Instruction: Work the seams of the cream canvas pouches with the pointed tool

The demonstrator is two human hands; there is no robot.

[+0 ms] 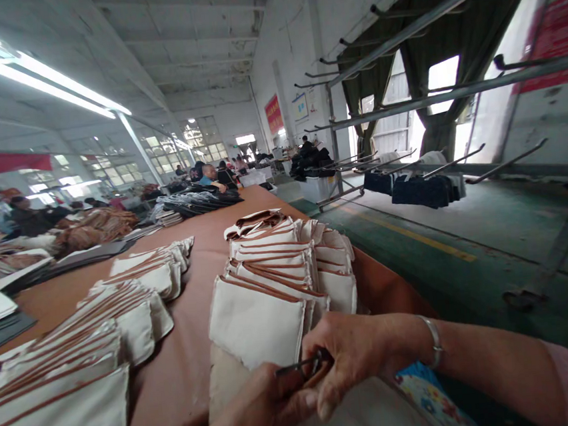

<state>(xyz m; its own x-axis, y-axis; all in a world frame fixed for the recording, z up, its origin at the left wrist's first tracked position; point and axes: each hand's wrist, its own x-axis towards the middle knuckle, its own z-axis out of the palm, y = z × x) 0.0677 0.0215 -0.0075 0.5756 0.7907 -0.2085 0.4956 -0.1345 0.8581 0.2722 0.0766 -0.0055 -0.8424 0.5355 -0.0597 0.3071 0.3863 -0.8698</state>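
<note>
Both of my hands meet low in the view, in front of a fanned stack of cream fabric pouches point(258, 316) with brown trim. My right hand point(352, 347), with a bracelet on its wrist, is closed round a small dark metal tool that looks like thread snips point(291, 368). Its blade end points left, over my left hand point(262, 402). The left fingers pinch the brown-trimmed edge of a cream pouch point(356, 410) right beside the tool. My fingers cover much of that edge and the tool's handle.
More cream pouches point(58, 422) lie in overlapping rows along the left of the brown-covered table point(186, 343). Dark stacked pieces point(203, 203) rest farther back, near other people. A metal rack point(434, 98) with prongs and dark hanging pieces point(422, 189) stands to the right.
</note>
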